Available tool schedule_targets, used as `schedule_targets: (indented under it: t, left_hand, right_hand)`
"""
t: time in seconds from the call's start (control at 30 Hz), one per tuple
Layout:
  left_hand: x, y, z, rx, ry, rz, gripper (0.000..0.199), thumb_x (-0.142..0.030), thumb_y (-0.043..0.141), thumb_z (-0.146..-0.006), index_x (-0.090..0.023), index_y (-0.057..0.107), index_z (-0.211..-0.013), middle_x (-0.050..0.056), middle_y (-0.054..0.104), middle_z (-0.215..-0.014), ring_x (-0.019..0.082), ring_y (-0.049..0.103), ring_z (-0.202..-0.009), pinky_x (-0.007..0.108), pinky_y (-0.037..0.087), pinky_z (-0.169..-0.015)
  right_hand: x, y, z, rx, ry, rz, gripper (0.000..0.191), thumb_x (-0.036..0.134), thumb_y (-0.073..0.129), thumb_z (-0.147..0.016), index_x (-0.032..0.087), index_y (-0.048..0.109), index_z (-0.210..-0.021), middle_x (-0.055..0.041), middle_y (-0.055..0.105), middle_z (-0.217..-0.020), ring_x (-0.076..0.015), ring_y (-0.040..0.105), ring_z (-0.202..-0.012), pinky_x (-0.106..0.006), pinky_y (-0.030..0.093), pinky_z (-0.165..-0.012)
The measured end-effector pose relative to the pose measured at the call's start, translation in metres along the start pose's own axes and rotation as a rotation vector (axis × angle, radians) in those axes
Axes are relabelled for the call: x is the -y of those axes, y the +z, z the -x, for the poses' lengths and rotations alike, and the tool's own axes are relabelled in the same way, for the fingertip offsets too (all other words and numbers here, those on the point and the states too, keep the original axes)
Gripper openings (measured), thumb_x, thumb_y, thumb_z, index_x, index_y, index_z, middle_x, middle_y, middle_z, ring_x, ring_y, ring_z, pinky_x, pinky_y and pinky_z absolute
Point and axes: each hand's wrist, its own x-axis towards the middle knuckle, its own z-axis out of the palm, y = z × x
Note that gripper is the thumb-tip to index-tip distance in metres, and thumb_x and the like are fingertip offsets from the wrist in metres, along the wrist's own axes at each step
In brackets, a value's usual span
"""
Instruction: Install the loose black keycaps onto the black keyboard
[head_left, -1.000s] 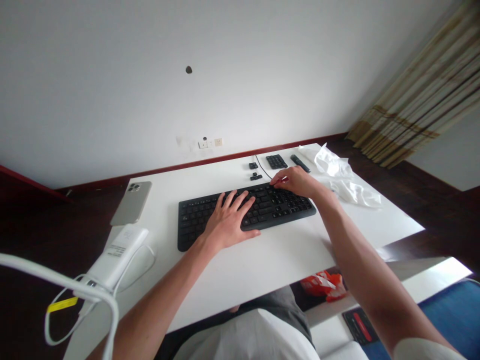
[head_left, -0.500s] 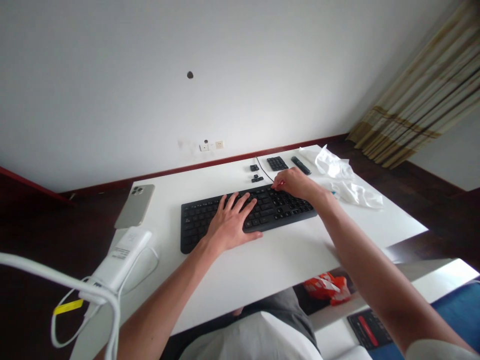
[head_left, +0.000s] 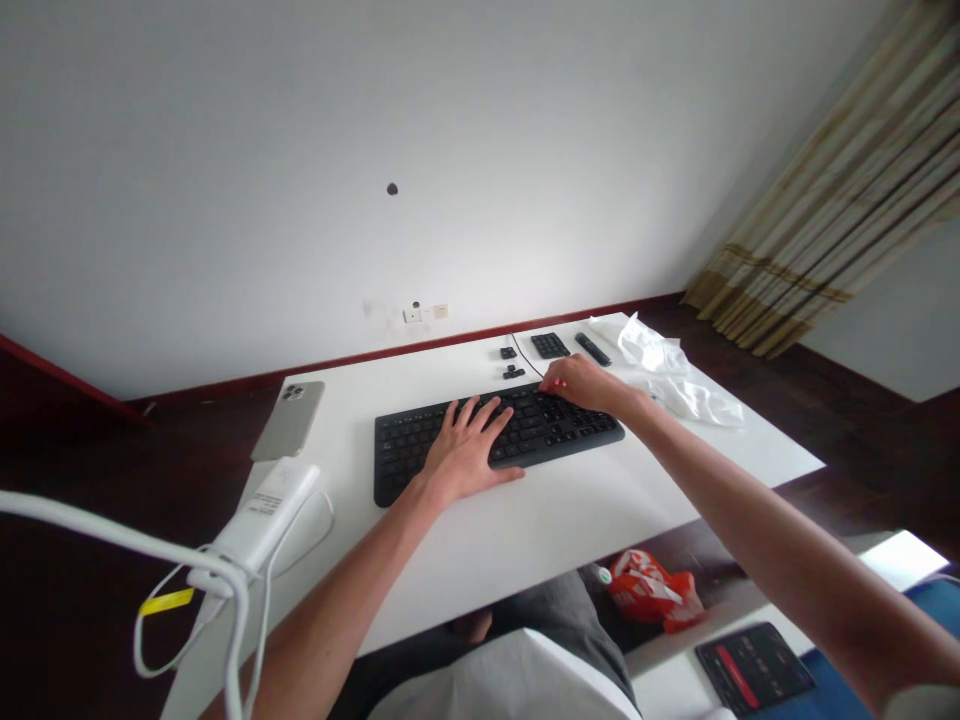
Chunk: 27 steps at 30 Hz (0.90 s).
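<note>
A black keyboard lies across the white table. Spread over its middle keys is my left hand, thumb out along the front edge. My right hand is pinched at the keyboard's back edge, right of centre; a small red spot shows at its fingers, and what they grip is too small to name. Behind the keyboard lie small groups of black keycaps, a block of black keys and a thin black cable.
A dark stick-like object and clear plastic bags lie at the back right. On the left are a phone, a white power strip and white cables. A red bag sits below the table's front edge.
The camera view has shifted, so the table appears lower and slightly smaller. Both hands keep nearly the same places on the keyboard.
</note>
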Motion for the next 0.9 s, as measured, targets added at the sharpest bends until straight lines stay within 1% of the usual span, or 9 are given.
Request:
schedule_targets:
  t: [0.1, 0.13, 0.17, 0.27, 0.4, 0.53, 0.7, 0.83, 0.9]
  left_hand:
    - [0.000, -0.001, 0.000, 0.007, -0.002, 0.001, 0.101, -0.085, 0.056, -0.082, -0.027, 0.037, -0.163, 0.007, 0.031, -0.171, 0.040, 0.026, -0.156, 0.063, 0.016, -0.128]
    - [-0.001, -0.002, 0.000, 0.011, -0.002, 0.001, 0.101, -0.085, 0.056, -0.082, -0.027, 0.037, -0.163, 0.007, 0.031, -0.171, 0.040, 0.025, -0.156, 0.063, 0.016, -0.128]
    - [-0.001, -0.003, 0.001, 0.014, -0.001, 0.002, 0.101, -0.085, 0.056, -0.083, -0.027, 0.037, -0.163, 0.007, 0.031, -0.171, 0.039, 0.025, -0.156, 0.063, 0.016, -0.128]
    - [-0.003, -0.005, 0.001, 0.018, -0.007, 0.001, 0.100, -0.085, 0.057, -0.083, -0.027, 0.038, -0.163, 0.007, 0.031, -0.171, 0.039, 0.025, -0.156, 0.063, 0.016, -0.128]
    - [-0.003, -0.005, 0.001, 0.026, -0.009, -0.002, 0.100, -0.084, 0.057, -0.083, -0.027, 0.037, -0.163, 0.007, 0.031, -0.171, 0.040, 0.024, -0.156, 0.063, 0.016, -0.128]
    - [-0.001, -0.002, 0.000, 0.010, -0.001, 0.002, 0.100, -0.085, 0.056, -0.083, -0.027, 0.037, -0.163, 0.007, 0.030, -0.172, 0.039, 0.024, -0.157, 0.064, 0.016, -0.128]
    - [0.000, 0.001, 0.001, -0.001, 0.006, 0.006, 0.100, -0.085, 0.055, -0.083, -0.027, 0.037, -0.163, 0.007, 0.030, -0.171, 0.039, 0.024, -0.157, 0.064, 0.016, -0.128]
    - [0.000, 0.000, 0.001, -0.008, 0.006, 0.007, 0.099, -0.085, 0.055, -0.083, -0.028, 0.037, -0.163, 0.007, 0.031, -0.171, 0.039, 0.025, -0.156, 0.063, 0.016, -0.128]
    - [0.000, 0.000, 0.001, -0.010, 0.005, 0.006, 0.099, -0.085, 0.055, -0.083, -0.028, 0.037, -0.162, 0.007, 0.032, -0.171, 0.039, 0.025, -0.156, 0.063, 0.016, -0.128]
  right_hand:
    - [-0.012, -0.001, 0.016, -0.206, 0.121, -0.099, 0.027, 0.014, 0.059, -0.091, 0.023, 0.084, -0.098, -0.0025, 0.083, -0.099, -0.0202, 0.076, -0.085, -0.030, 0.059, -0.085]
    - [-0.017, -0.001, 0.022, -0.248, 0.154, -0.126, 0.027, 0.016, 0.059, -0.091, 0.023, 0.084, -0.098, -0.0024, 0.083, -0.099, -0.0202, 0.077, -0.084, -0.030, 0.060, -0.084]
    - [-0.021, -0.001, 0.027, -0.261, 0.166, -0.146, 0.026, 0.018, 0.059, -0.092, 0.024, 0.084, -0.098, -0.0020, 0.083, -0.099, -0.0205, 0.077, -0.085, -0.031, 0.060, -0.085]
    - [-0.029, 0.001, 0.038, -0.197, 0.115, -0.170, 0.022, 0.024, 0.062, -0.093, 0.026, 0.083, -0.101, -0.0013, 0.083, -0.098, -0.0217, 0.077, -0.089, -0.031, 0.060, -0.085]
    - [-0.026, 0.008, 0.040, -0.151, 0.054, -0.186, 0.020, 0.032, 0.065, -0.094, 0.025, 0.082, -0.103, -0.0027, 0.082, -0.102, -0.0215, 0.077, -0.088, -0.033, 0.060, -0.085]
    - [-0.024, 0.015, 0.043, -0.150, 0.099, -0.208, 0.017, 0.032, 0.066, -0.093, 0.023, 0.080, -0.096, -0.0037, 0.082, -0.096, -0.0214, 0.076, -0.085, -0.032, 0.060, -0.082]
    - [-0.030, 0.020, 0.056, -0.142, 0.158, -0.271, 0.012, 0.031, 0.068, -0.089, 0.024, 0.078, -0.093, -0.0018, 0.081, -0.093, -0.0204, 0.076, -0.083, -0.033, 0.061, -0.080]
    - [-0.028, 0.020, 0.064, -0.133, 0.172, -0.298, 0.013, 0.030, 0.067, -0.090, 0.024, 0.076, -0.097, -0.0012, 0.080, -0.090, -0.0198, 0.075, -0.081, -0.033, 0.061, -0.079]
    - [-0.026, 0.020, 0.065, -0.148, 0.176, -0.314, 0.017, 0.029, 0.068, -0.089, 0.024, 0.075, -0.104, -0.0012, 0.080, -0.092, -0.0194, 0.075, -0.082, -0.033, 0.061, -0.080]
